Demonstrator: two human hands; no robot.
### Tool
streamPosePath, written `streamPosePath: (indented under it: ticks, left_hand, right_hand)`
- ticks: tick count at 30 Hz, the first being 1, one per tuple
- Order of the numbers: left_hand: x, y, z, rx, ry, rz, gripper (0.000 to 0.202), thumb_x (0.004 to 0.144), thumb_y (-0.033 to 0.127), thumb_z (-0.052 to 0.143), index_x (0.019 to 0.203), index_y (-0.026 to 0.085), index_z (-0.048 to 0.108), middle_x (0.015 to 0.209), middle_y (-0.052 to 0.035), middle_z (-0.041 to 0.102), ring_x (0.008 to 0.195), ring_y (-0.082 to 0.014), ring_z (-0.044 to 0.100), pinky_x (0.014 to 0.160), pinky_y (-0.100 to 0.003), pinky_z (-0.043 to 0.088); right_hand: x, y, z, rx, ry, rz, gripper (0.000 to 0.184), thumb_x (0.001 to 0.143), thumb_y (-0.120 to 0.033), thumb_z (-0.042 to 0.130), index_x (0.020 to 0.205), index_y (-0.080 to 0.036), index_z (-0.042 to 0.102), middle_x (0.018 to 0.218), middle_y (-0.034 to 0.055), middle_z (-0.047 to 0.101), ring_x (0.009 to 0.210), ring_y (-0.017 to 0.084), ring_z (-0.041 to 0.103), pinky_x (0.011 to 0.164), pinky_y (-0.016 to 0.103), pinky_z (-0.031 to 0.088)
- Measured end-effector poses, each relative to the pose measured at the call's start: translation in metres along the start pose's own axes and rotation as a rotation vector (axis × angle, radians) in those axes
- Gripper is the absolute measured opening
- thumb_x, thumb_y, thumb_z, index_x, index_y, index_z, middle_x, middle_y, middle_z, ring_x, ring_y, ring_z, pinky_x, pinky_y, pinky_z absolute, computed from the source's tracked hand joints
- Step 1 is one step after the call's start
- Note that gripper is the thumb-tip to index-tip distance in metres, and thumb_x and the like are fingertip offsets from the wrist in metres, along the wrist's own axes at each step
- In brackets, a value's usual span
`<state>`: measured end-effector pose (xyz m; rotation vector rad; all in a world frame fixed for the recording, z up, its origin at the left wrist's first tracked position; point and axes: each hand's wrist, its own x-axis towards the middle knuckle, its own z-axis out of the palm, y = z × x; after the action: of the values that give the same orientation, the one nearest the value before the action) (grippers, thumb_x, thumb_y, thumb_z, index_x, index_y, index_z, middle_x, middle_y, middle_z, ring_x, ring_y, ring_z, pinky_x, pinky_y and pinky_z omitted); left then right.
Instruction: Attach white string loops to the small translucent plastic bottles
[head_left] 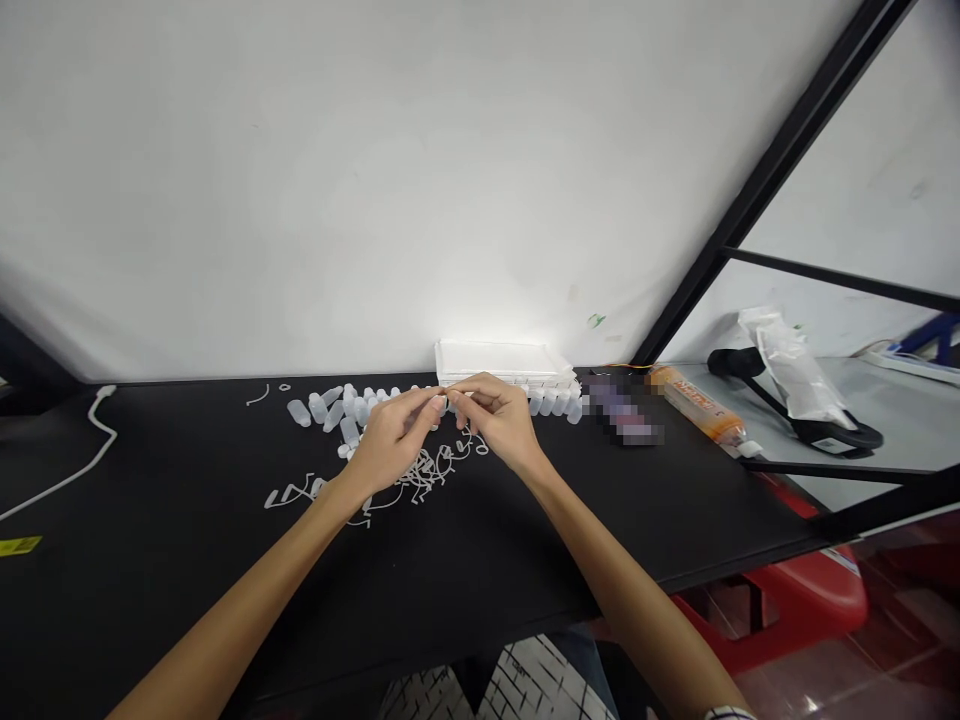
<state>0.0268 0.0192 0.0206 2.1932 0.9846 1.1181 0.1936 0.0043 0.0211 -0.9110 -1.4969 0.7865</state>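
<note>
Hands, L (390,437) & R (499,420), both pinching sth tiny (444,393), can't tell what, over black table (187,480); orange tube (697,408) label unreadable.

Both forearms (247,610) bare, reaching up and inward from the lower corners, converging at centre. Left hand (390,437) and right hand (499,420) raised close together, wrists slightly bent, backs turned up and toward the camera. Left fingertips (435,402) and right fingertips (453,396) pinched, meeting at centre, thumbs and forefingers nearly touching. Hands level, neither crossing over the other.
</note>
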Motion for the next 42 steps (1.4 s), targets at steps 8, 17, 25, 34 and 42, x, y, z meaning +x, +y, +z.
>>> streamPosePath:
  ticks: [8, 17, 25, 34, 42]
  left_hand:
    - [0.001, -0.004, -0.005, 0.082, 0.038, 0.005, 0.043, 0.099, 0.04, 0.032, 0.105, 0.018, 0.067, 0.093, -0.0046, 0.067, 0.082, -0.0175, 0.061, 0.074, -0.029, 0.044]
    - [0.002, -0.022, -0.001, 0.506, 0.106, 0.147, 0.036, 0.098, 0.032, 0.036, 0.089, 0.017, 0.068, 0.089, -0.006, 0.068, 0.083, -0.0185, 0.059, 0.058, -0.026, 0.04]
    - [0.002, -0.026, 0.001, 0.59, 0.08, 0.158, 0.036, 0.097, 0.031, 0.038, 0.084, 0.016, 0.068, 0.087, -0.007, 0.067, 0.081, -0.0183, 0.057, 0.051, -0.025, 0.036]
    - [0.002, -0.028, 0.001, 0.612, 0.072, 0.167, 0.037, 0.097, 0.031, 0.038, 0.081, 0.016, 0.068, 0.087, -0.0069, 0.067, 0.081, -0.0183, 0.057, 0.051, -0.024, 0.035]
    - [0.005, -0.032, -0.006, 0.615, 0.079, 0.14, 0.034, 0.095, 0.031, 0.041, 0.082, 0.018, 0.069, 0.088, -0.0074, 0.067, 0.084, -0.0202, 0.058, 0.048, -0.024, 0.033]
  right_hand:
    - [0.007, -0.011, -0.028, -0.29, 0.159, -0.133, 0.011, 0.08, -0.026, 0.062, 0.073, -0.018, 0.067, 0.087, 0.0041, 0.061, 0.069, 0.012, 0.056, 0.048, 0.022, 0.038]
    - [0.004, -0.022, -0.126, -1.028, 0.048, 0.188, 0.018, 0.073, -0.024, 0.056, 0.071, -0.017, 0.073, 0.069, 0.0037, 0.068, 0.063, 0.015, 0.056, 0.062, 0.026, 0.04]
    - [0.005, -0.007, -0.138, -1.301, 0.055, 0.46, 0.021, 0.073, -0.023, 0.056, 0.079, -0.022, 0.076, 0.083, 0.0051, 0.073, 0.081, 0.022, 0.065, 0.062, 0.026, 0.038]
    - [0.004, -0.008, -0.142, -1.35, 0.143, 0.531, 0.022, 0.073, -0.025, 0.056, 0.082, -0.024, 0.077, 0.085, 0.0071, 0.073, 0.085, 0.025, 0.066, 0.063, 0.028, 0.039]
    - [0.002, -0.01, -0.145, -1.292, 0.196, 0.49, 0.021, 0.071, -0.025, 0.059, 0.083, -0.024, 0.076, 0.083, 0.0044, 0.073, 0.083, 0.023, 0.065, 0.062, 0.027, 0.039]
